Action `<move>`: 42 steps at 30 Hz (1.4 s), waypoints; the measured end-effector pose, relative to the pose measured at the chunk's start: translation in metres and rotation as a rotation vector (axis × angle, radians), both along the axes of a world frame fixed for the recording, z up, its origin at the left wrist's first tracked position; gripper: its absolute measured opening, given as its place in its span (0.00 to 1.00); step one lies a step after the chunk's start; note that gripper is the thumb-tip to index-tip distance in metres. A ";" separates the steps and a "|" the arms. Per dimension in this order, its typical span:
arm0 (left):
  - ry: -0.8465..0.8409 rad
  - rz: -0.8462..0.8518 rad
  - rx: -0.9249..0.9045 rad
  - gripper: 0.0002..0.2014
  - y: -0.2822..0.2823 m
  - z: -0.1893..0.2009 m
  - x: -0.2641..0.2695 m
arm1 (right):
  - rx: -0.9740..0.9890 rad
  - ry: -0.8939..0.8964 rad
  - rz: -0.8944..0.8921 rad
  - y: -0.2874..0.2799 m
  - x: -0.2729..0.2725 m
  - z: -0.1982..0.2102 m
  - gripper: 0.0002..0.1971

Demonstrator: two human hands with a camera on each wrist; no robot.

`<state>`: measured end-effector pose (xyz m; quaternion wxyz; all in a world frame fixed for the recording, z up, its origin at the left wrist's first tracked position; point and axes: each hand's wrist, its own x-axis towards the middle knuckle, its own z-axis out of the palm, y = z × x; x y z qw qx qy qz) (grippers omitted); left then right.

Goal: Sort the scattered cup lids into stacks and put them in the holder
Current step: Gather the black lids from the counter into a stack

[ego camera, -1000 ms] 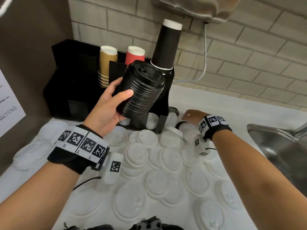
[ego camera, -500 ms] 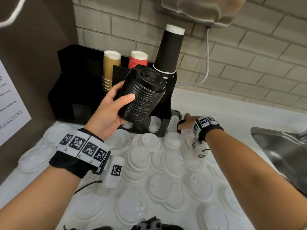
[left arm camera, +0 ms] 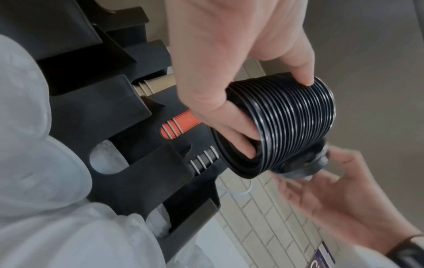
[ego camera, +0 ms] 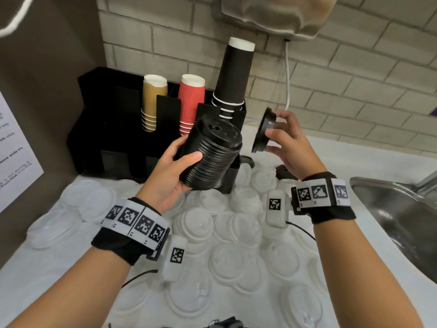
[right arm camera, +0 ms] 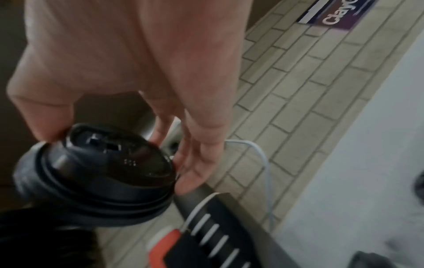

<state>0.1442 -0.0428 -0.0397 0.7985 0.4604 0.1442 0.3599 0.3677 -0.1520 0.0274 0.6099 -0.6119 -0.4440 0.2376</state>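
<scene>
Steel sink (ego camera: 402, 216) at right — tan (ego camera: 153, 102), red (ego camera: 191, 102) and black paper cups (ego camera: 234, 76) against the brick wall (ego camera: 354, 79).

The lid stack (ego camera: 210, 157) and the single lid (ego camera: 263, 131) are black, and the scattered lids (ego camera: 236, 263) are translucent white. The holder (ego camera: 113, 114) is black, with tan (ego camera: 152, 102), ribbed red (ego camera: 191, 102) and black cups (ego camera: 233, 79), all white-rimmed. Wristbands (ego camera: 134, 221) carry black-and-white square codes.
</scene>
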 end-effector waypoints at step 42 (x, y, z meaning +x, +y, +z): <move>-0.055 0.052 0.012 0.33 0.029 0.025 0.002 | -0.370 0.038 -0.222 0.077 0.060 -0.012 0.08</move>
